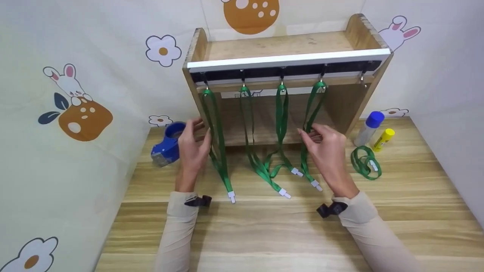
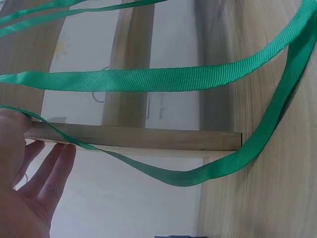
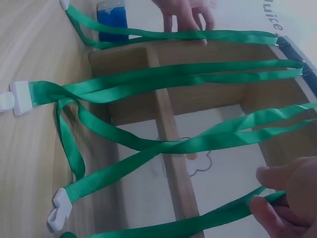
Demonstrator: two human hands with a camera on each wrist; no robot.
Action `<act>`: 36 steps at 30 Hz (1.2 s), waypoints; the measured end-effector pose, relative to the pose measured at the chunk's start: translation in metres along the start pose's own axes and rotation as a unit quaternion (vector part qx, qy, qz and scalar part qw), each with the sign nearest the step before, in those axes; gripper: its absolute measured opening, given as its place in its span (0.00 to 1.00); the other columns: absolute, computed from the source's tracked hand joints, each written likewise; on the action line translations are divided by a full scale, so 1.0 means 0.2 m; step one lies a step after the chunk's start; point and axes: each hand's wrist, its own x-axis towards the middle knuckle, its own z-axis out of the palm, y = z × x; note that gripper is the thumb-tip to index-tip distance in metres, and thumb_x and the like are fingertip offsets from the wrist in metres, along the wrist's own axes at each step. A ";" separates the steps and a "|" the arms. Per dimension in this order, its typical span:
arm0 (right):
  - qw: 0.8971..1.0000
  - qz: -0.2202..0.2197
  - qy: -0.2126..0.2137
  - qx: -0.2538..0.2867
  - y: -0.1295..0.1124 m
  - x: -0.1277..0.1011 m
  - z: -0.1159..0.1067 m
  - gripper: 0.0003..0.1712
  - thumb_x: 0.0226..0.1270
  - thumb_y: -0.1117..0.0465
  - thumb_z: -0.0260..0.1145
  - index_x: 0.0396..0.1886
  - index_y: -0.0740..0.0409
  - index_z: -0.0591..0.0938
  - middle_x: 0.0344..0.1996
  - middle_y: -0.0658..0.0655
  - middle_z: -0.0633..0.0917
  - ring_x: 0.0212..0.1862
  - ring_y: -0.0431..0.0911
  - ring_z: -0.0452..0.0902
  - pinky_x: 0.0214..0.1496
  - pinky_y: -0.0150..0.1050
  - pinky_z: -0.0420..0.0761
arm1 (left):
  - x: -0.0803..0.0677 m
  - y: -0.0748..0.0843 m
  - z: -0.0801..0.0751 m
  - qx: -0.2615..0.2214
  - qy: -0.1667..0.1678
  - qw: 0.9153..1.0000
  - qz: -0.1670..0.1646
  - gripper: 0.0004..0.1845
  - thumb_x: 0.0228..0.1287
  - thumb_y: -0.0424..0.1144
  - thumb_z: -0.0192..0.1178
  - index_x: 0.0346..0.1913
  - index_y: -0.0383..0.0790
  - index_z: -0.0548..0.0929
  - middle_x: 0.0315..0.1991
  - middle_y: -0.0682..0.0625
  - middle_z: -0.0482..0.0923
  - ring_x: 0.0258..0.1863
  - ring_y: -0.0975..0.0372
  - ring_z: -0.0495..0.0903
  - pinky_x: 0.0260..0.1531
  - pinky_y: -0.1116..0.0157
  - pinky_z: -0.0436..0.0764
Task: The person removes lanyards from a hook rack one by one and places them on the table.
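Note:
Four green lanyards hang from hooks on the front of a wooden shelf unit, their white clips reaching the table. At the unit's left side is my left hand, beside the leftmost lanyard; its fairly straight fingers lie along the outside of the side panel. My right hand has its thumb and curled fingers around the rightmost hanging lanyard. In the right wrist view, the two middle lanyards cross the unit's opening, their lower ends partly tangled.
A blue tape dispenser stands left of the unit. To the right are a blue-capped glue stick, a smaller yellow one and a coiled green lanyard. The rightmost hook holds no lanyard. Patterned sheeting rises behind the table.

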 end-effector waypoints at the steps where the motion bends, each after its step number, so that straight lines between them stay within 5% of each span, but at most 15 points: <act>1: 1.000 -0.001 0.003 -0.002 0.00 0.00 0.00 0.17 0.68 0.55 0.81 0.43 0.66 0.92 0.36 0.65 0.93 0.37 0.55 0.94 0.41 0.49 0.95 | 0.00 0.00 0.00 -0.001 -0.001 1.000 0.001 0.18 0.77 0.34 0.66 0.65 0.34 0.79 0.61 0.40 0.87 0.58 0.50 0.90 0.49 0.49 0.94; 6: 1.000 -0.007 0.014 -0.005 0.02 0.01 0.00 0.11 0.71 0.60 0.78 0.42 0.66 0.93 0.37 0.64 0.94 0.37 0.54 0.94 0.42 0.48 0.95 | 0.00 -0.01 0.02 0.003 0.003 1.000 0.010 0.18 0.76 0.34 0.67 0.63 0.34 0.80 0.60 0.40 0.87 0.58 0.51 0.90 0.49 0.51 0.94; 10: 0.998 -0.033 0.060 0.011 0.03 0.03 -0.05 0.08 0.72 0.64 0.76 0.43 0.65 0.94 0.39 0.63 0.95 0.38 0.54 0.94 0.46 0.31 0.91 | -0.01 -0.01 0.02 0.007 0.006 1.000 0.019 0.18 0.75 0.33 0.68 0.63 0.32 0.80 0.59 0.39 0.88 0.57 0.51 0.91 0.49 0.54 0.94; 14: 0.984 -0.088 0.125 0.087 0.03 0.08 -0.15 0.09 0.70 0.69 0.75 0.47 0.61 0.94 0.39 0.60 0.95 0.37 0.48 0.94 0.44 0.18 0.85 | -0.01 -0.01 0.02 -0.002 0.004 1.000 0.013 0.18 0.75 0.33 0.67 0.63 0.33 0.80 0.59 0.39 0.88 0.58 0.50 0.91 0.49 0.51 0.94; 17: 0.973 -0.125 0.135 0.137 0.02 0.10 -0.26 0.13 0.68 0.75 0.74 0.48 0.59 0.94 0.36 0.61 0.95 0.35 0.36 0.91 0.41 0.20 0.86 | -0.01 -0.01 0.02 -0.004 0.003 1.000 0.006 0.18 0.76 0.34 0.67 0.63 0.33 0.80 0.60 0.39 0.87 0.58 0.50 0.90 0.49 0.48 0.94; 22: 0.983 -0.154 0.049 0.090 0.05 0.09 -0.44 0.19 0.64 0.80 0.73 0.46 0.55 0.96 0.36 0.61 0.95 0.41 0.24 0.83 0.43 0.16 0.82 | 0.00 -0.01 0.02 0.002 0.002 1.000 0.007 0.17 0.77 0.35 0.67 0.63 0.34 0.80 0.60 0.39 0.87 0.58 0.52 0.91 0.50 0.53 0.94; 26: 0.984 -0.159 -0.067 0.031 0.11 0.05 -0.55 0.22 0.63 0.81 0.72 0.47 0.53 0.96 0.37 0.56 0.94 0.40 0.31 0.82 0.41 0.14 0.78 | 0.00 -0.01 0.01 -0.005 0.001 1.000 0.003 0.17 0.77 0.35 0.66 0.63 0.34 0.80 0.60 0.40 0.87 0.58 0.52 0.90 0.51 0.51 0.94; 31: 0.974 -0.119 -0.193 -0.018 0.17 -0.05 -0.67 0.24 0.69 0.78 0.68 0.57 0.51 0.93 0.47 0.55 0.93 0.28 0.35 0.75 0.28 0.20 0.74 | 0.00 -0.01 0.00 -0.011 -0.004 1.000 -0.006 0.18 0.77 0.36 0.67 0.64 0.35 0.80 0.61 0.40 0.87 0.59 0.51 0.90 0.51 0.50 0.93; 36: 0.975 -0.102 -0.198 -0.026 0.22 -0.12 -0.76 0.22 0.71 0.72 0.71 0.60 0.51 0.91 0.53 0.58 0.92 0.36 0.32 0.80 0.35 0.19 0.76 | 0.00 -0.01 0.01 -0.008 0.005 1.000 0.006 0.18 0.76 0.36 0.68 0.63 0.34 0.80 0.60 0.40 0.87 0.57 0.52 0.91 0.49 0.50 0.94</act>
